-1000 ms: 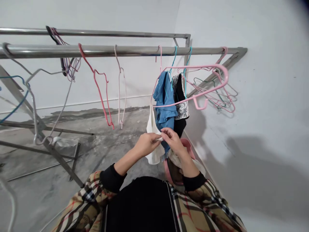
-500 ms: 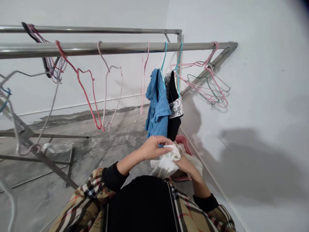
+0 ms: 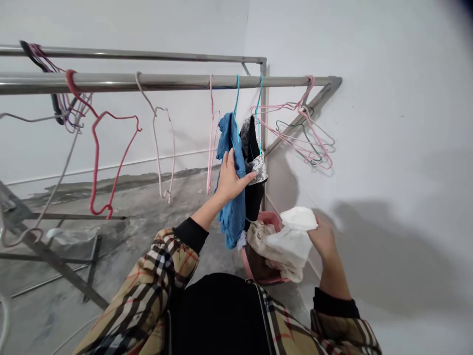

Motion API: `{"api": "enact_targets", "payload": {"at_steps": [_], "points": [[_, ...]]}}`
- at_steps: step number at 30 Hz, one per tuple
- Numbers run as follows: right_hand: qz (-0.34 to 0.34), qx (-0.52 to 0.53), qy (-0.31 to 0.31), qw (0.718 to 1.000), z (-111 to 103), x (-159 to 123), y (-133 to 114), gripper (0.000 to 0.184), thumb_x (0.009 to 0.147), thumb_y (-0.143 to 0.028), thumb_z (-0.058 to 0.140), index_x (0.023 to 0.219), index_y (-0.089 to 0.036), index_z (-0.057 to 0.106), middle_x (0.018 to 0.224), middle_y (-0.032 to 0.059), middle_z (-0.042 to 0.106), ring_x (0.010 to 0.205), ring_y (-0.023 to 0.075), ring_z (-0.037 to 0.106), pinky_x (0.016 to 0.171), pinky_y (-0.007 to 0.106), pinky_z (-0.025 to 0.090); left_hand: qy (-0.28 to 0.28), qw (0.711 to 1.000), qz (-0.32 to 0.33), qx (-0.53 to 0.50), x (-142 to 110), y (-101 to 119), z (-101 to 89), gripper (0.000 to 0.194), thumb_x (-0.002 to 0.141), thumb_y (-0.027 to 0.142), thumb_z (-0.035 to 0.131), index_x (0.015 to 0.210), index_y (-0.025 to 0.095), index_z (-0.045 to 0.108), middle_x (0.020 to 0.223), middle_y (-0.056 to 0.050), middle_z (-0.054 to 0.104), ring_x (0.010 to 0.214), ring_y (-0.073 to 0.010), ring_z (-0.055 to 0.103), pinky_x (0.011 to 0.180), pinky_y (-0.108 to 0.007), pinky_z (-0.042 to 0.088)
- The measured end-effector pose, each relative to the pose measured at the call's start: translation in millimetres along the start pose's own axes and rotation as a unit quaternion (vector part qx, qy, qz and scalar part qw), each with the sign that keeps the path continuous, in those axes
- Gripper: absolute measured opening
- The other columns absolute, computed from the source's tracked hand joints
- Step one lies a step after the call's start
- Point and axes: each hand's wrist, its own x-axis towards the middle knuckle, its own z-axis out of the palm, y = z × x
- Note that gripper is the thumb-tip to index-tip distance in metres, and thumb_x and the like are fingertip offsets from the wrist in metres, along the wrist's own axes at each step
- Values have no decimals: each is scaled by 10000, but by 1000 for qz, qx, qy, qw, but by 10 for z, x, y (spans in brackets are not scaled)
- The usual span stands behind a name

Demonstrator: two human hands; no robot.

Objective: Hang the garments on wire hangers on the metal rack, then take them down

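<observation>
Reaching up at frame centre, left hand (image 3: 229, 180), fingers spread, presses blue garment (image 3: 232, 197) on rail (image 3: 148, 81); right hand (image 3: 325, 239) clamped on white cloth (image 3: 295, 236), lower right.

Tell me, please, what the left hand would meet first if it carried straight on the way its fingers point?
Probably the blue garment itself: the left hand already lies against it. Beyond hangs the black garment; depth is unclear.

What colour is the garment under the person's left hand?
Blue; the garment under the left hand shows best in the head view.

Your white cloth (image 3: 293, 236) at 4 o'clock; blue garment (image 3: 231, 197) centre; pink basket (image 3: 271, 219); plaid tan sleeves (image 3: 155, 291); red hanger (image 3: 98, 148) at 9.
</observation>
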Motion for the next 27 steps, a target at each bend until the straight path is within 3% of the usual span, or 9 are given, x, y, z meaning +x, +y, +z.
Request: {"api": "enact_targets", "payload": {"at_steps": [2, 4, 6, 8, 11, 14, 20, 23, 27], "points": [[2, -42, 6, 999, 126, 81, 9, 648, 717, -389, 620, 1285, -80, 575, 1227, 234, 639, 1142, 386, 605, 972, 520, 470, -15, 998, -46, -29, 56, -34, 35, 1101, 676, 651, 711, 1501, 147, 185, 1516, -225, 328, 1415, -372, 305, 1141, -504, 276], [-39, -25, -14, 999, 261, 83, -67, 689, 738, -402, 609, 1333, -67, 526, 1301, 246, 585, 1189, 372, 577, 990, 515, 462, -35, 995, -80, -54, 73, -40, 28, 1094, 655, 631, 737, 1487, 142, 222, 1438, -204, 445, 1329, -353, 432, 1089, -471, 354], [-100, 45, -73, 991, 375, 17, -242, 628, 791, -435, 583, 1338, -131, 529, 1294, 198, 604, 1161, 320, 601, 963, 480, 492, -48, 991, -105, -72, 70, -30, -11, 1004, 636, 626, 749, 1415, 131, 353, 1315, -167, 563, 1202, -315, 540, 1007, -418, 428], [-153, 129, -159, 967, 451, -80, -496, 524, 834, -443, 571, 1295, -195, 569, 1215, 141, 659, 1081, 262, 642, 924, 434, 520, -60, 987, -121, -93, 62, -12, -73, 815, 632, 627, 746, 1243, 135, 525, 1114, -106, 662, 1016, -259, 615, 872, -345, 480], [-215, 220, -247, 919, 511, -191, -925, 402, 866, -406, 574, 1215, -214, 624, 1137, 104, 691, 1004, 201, 654, 905, 380, 524, -69, 985, -125, -98, 47, 38, -182, 524, 671, 627, 706, 878, 152, 634, 755, -17, 651, 723, -171, 592, 661, -258, 441], [-236, 269, -263, 896, 578, -196, -1274, 402, 868, -376, 581, 1232, -208, 609, 1135, 94, 678, 946, 163, 640, 871, 345, 522, -29, 994, -106, -6, 12, 116, -276, 464, 721, 624, 661, 667, 169, 582, 598, 15, 569, 598, -137, 523, 578, -246, 358], [-198, 353, -255, 878, 923, -48, -1636, 581, 786, -384, 653, 1319, -208, 504, 1117, 78, 632, 782, 122, 617, 722, 286, 534, 13, 968, -13, 249, -136, 199, -344, 430, 839, 562, 579, 623, 192, 543, 603, -6, 592, 590, -155, 537, 574, -272, 310], [-180, 400, -269, 858, 1106, -53, -1769, 485, 755, -366, 674, 1197, -204, 557, 977, 43, 660, 763, 139, 622, 661, 263, 524, 17, 941, 56, 334, -255, 207, -346, 364, 903, 481, 525, 680, 197, 570, 692, -37, 640, 649, -179, 578, 626, -296, 333], [-177, 445, -216, 851, 1216, -122, -1897, 239, 749, -335, 676, 915, -183, 596, 837, 20, 680, 750, 147, 605, 655, 246, 502, -29, 927, 90, 362, -437, 236, -361, 225, 921, 373, 518, 784, 212, 597, 755, -41, 650, 675, -192, 588, 649, -307, 353]]}}
